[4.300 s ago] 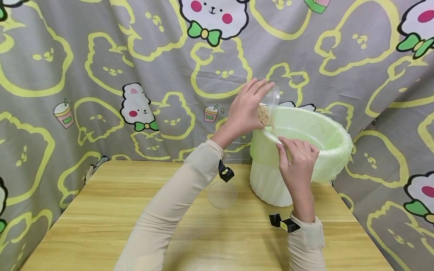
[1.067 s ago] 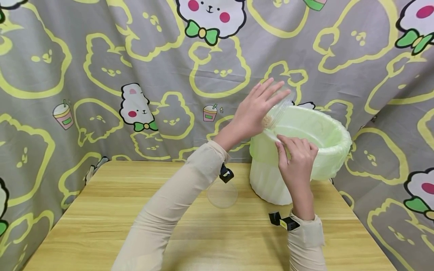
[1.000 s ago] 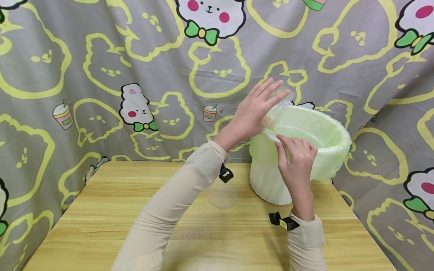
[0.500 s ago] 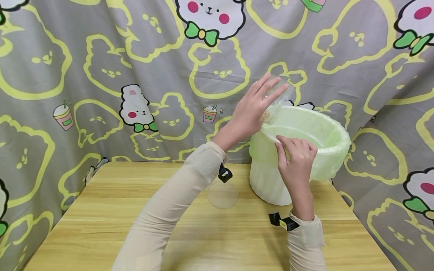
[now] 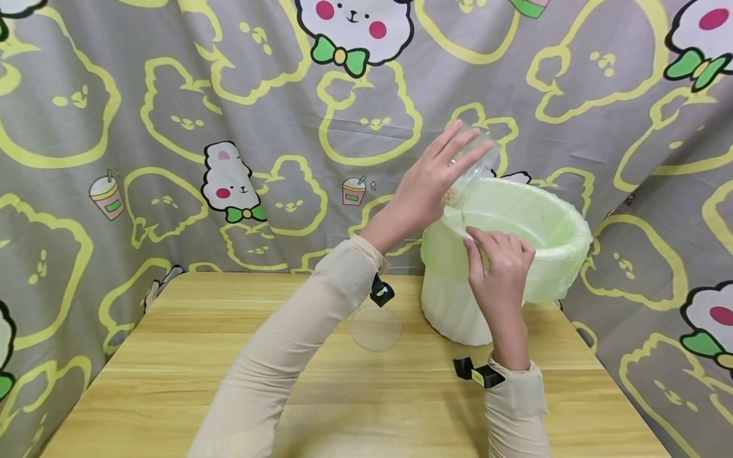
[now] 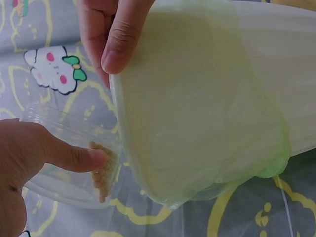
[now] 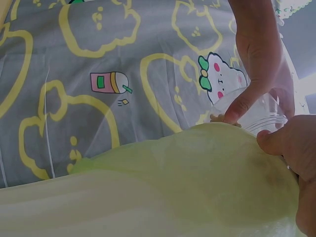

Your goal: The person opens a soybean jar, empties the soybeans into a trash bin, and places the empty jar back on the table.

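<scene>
In the head view my left hand [image 5: 420, 187] grips a clear plastic jar [image 5: 478, 168], tipped mouth-down over the near-left rim of a trash bin [image 5: 455, 305]. Small tan granules [image 6: 102, 177] gather near the jar's mouth, under the thumb in the left wrist view. A thin pale-green bag [image 5: 555, 280] lines the bin and folds down over its outside. The bin leans, its opening facing up and to the right. My right hand [image 5: 504, 267] pinches the lined rim, thumb outside and fingers over the edge. The bin's bottom inside is hidden.
A clear round lid [image 5: 375, 327] lies on the wooden table [image 5: 229, 356], left of the bin. Behind the table hangs a grey curtain [image 5: 275, 121] with cartoon prints. Black wrist mounts sit on both cuffs.
The jar has tipped further over the bin, and fewer granules show in it. My left fingers have spread and shifted slightly up and right. The right hand keeps its hold.
</scene>
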Motion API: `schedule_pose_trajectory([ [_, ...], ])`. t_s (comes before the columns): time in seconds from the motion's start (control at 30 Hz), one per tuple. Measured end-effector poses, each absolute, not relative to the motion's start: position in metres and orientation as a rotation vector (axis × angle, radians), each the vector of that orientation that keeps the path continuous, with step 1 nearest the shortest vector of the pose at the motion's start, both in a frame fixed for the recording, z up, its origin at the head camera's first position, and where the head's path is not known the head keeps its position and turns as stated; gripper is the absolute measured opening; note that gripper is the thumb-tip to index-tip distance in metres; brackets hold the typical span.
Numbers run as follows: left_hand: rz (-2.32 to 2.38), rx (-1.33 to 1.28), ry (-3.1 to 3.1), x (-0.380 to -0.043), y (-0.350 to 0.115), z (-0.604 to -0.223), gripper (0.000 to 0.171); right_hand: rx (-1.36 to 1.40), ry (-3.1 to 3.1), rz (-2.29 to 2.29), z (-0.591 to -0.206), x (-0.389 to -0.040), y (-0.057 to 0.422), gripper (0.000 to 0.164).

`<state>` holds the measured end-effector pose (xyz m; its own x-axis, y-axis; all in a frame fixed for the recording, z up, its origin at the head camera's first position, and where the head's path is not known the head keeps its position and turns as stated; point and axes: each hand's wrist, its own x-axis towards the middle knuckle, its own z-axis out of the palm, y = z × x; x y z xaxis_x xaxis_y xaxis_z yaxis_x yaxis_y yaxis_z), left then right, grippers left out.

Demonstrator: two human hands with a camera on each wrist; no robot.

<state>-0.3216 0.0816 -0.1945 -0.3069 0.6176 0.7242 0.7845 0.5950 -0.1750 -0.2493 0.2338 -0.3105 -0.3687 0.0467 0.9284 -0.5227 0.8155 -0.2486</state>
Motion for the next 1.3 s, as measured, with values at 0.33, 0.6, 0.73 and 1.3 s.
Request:
schedule_pose_trajectory([
  [0.33, -0.156, -1.140, -2.087, -0.316, 0.087, -0.198, 0.085, 0.361, -1.881, 0.617, -0.311, -0.249, 0.235, 0.016],
  [0.6, -0.094, -1.146, -2.114, -0.312, 0.093, -0.201, 0.087, 0.368, -1.869, 0.620, -0.312, -0.251, 0.235, 0.015],
  [0.73, -0.104, -1.168, -2.099, -0.311, 0.095, -0.201, 0.088, 0.374, -1.864, 0.620, -0.311, -0.251, 0.235, 0.015],
  [1.3, -0.118, -1.136, -2.051, -0.310, 0.097, -0.198, 0.086, 0.369, -1.845, 0.619, -0.310, -0.249, 0.235, 0.013],
])
